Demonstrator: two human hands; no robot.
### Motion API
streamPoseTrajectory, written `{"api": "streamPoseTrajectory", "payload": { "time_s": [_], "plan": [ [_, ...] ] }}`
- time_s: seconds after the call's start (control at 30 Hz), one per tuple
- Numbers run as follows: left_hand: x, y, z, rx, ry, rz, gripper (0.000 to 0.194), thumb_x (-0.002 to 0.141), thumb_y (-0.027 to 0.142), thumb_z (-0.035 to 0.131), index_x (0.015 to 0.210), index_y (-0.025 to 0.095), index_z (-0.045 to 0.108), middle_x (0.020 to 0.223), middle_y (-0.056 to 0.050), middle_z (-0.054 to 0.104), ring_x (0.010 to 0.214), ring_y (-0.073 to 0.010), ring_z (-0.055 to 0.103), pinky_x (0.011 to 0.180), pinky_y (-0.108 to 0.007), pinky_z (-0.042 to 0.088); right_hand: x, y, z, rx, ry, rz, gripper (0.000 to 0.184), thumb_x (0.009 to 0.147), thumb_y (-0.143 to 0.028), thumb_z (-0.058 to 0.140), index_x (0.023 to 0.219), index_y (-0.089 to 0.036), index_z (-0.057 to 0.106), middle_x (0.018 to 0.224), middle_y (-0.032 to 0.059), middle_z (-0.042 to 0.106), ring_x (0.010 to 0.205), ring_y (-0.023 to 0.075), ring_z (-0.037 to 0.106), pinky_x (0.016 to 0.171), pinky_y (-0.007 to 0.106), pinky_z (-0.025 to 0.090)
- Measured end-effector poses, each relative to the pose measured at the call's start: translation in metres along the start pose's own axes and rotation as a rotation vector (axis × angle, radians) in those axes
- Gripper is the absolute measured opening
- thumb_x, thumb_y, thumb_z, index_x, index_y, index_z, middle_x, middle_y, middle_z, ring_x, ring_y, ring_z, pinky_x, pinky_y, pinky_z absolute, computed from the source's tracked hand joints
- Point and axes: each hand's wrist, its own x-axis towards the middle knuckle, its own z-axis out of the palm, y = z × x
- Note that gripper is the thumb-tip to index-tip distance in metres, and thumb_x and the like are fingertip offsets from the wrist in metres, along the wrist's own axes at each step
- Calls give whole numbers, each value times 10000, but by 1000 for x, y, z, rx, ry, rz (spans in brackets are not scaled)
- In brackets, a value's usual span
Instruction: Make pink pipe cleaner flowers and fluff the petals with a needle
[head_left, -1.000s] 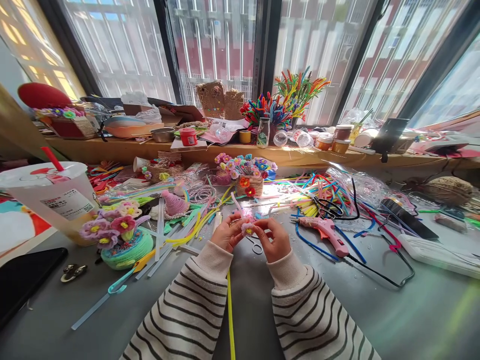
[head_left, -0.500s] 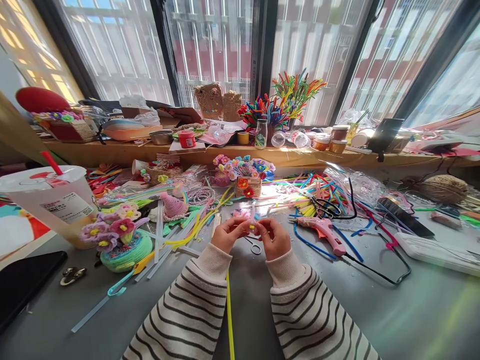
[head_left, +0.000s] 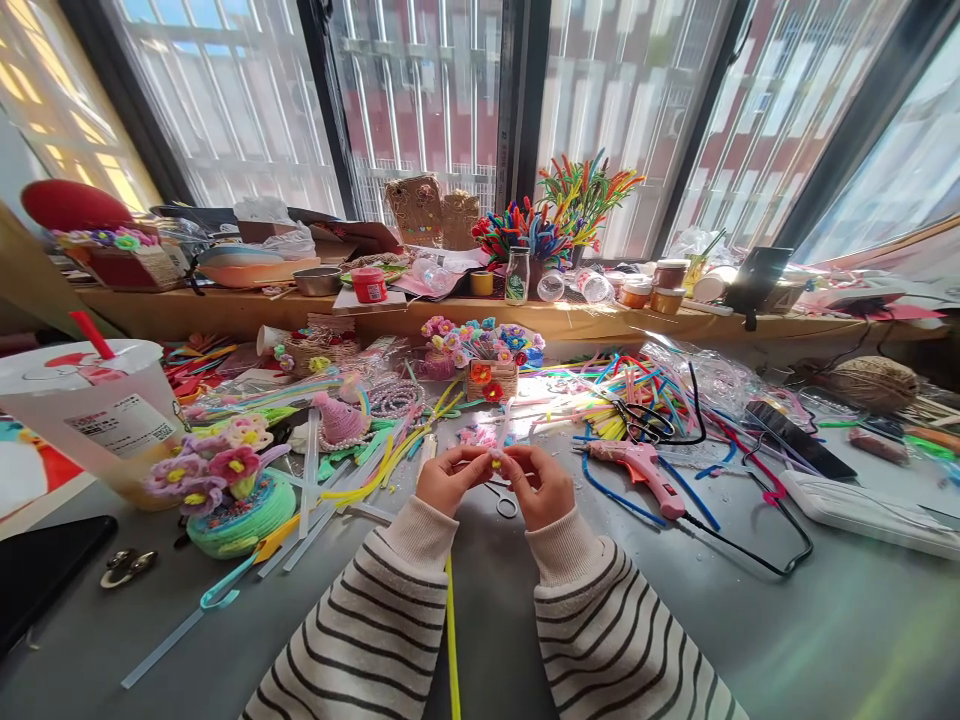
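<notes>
My left hand (head_left: 448, 479) and my right hand (head_left: 541, 485) meet over the grey table (head_left: 787, 630), fingertips pinched together on a small pink pipe-cleaner flower (head_left: 496, 458) with a yellow centre. Both sleeves are cream with dark stripes. Small scissors (head_left: 504, 497) lie on the table just below the hands. A long yellow pipe cleaner (head_left: 452, 640) runs between my forearms toward me. More small pink flower pieces (head_left: 477, 437) lie just beyond my fingers.
A pink glue gun (head_left: 642, 471) with a black cord lies right of my hands. Loose pipe cleaners (head_left: 637, 385), flower baskets (head_left: 491, 365), a green flower pot (head_left: 236, 505), a lidded drink cup (head_left: 97, 410), a black phone (head_left: 41, 570) and a twine ball (head_left: 870, 383) crowd the table.
The long pink stem held a second ago is gone from my hands. Both hands have drawn closer together on the little flower and shifted slightly toward me.
</notes>
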Motion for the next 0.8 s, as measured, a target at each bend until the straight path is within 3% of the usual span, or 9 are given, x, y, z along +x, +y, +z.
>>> {"api": "streamPoseTrajectory", "payload": {
  "time_s": [0.37,0.8],
  "plan": [
    [2,0,-2,24,-71,-17,233,439,215,697,641,117,634,607,-24,632,570,-132,584,600,-246,491,0,-1,-1,-38,27,-38,216,717,-331,463,728,-161,596,618,38,597,496,119,555,404,209,469],
    [0,-3,-1,-12,-86,-2,205,416,202,708,578,113,620,560,-11,629,544,-109,577,599,-223,484,-1,5,-1,-20,69,18,213,707,-330,482,728,-145,585,588,42,594,438,127,552,417,243,473]
  ]
}}
